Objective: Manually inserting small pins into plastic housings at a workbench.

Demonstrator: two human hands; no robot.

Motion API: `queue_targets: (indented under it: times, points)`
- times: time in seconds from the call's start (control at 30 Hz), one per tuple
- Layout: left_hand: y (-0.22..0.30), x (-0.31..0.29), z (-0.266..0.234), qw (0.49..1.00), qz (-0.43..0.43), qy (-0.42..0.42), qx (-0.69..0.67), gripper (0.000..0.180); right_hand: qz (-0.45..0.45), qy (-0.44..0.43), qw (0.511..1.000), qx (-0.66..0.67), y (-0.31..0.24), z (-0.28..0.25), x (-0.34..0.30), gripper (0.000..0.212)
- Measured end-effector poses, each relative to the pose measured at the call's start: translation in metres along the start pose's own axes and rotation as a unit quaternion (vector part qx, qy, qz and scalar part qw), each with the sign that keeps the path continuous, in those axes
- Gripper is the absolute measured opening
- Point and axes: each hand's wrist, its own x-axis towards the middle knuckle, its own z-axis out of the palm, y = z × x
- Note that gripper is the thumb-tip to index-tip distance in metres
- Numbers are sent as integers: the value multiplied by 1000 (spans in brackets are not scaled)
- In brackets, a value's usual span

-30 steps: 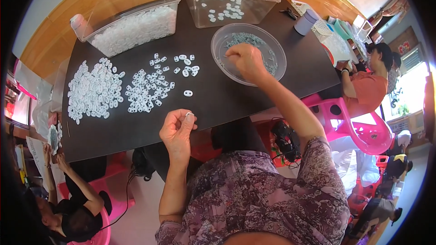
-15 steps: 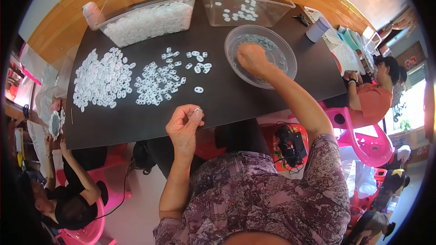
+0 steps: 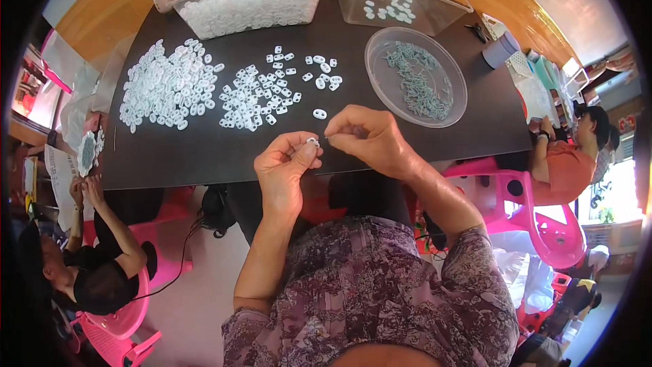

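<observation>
Hands near each other over the front edge of the dark table (image 3: 187,160), one white part gripped.
Left hand (image 3: 284,166): thumb and fingers pinch a small white piece (image 3: 313,141) at their tips, just beside the other hand; right hand (image 3: 377,141): fingers curled toward the thumb, tips facing that piece; from here I cannot tell whether they grip anything. One loose white oval (image 3: 319,114) lies on the table just beyond the fingertips; farther back sits a small scattered group of white parts (image 3: 322,76), with a pile of white squarish parts (image 3: 252,103) left of it and a larger pile of white ovals (image 3: 166,87) at far left. Grey-green pieces (image 3: 415,81) lie in a shallow clear bowl (image 3: 382,85) to the right.
</observation>
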Motion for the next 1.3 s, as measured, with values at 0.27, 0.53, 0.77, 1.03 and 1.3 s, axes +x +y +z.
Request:
queue_targets:
  times: [0.27, 0.53, 0.77, 1.03, 1.3]
  points:
    - [-1, -7, 0, 1000, 14, -12, 12, 11, 21, -27, 998, 53, 2, 14, -3, 6]
    - [-2, -14, 1, 995, 48, -1, 89, 11, 17, -17, 999, 39, 2, 17, -4, 8]
    - [-14, -17, -2, 968, 136, -1, 211, 11, 39, -18, 998, 42, 1, 18, -5, 9]
    - [-12, -17, 0, 988, 85, 31, 128, 10, 34, -2, 998, 48, 12, 26, -6, 9]
    - [-8, -16, 0, 997, 39, 39, 58, 10, 12, 0, 998, 66, 14, 33, -6, 7]
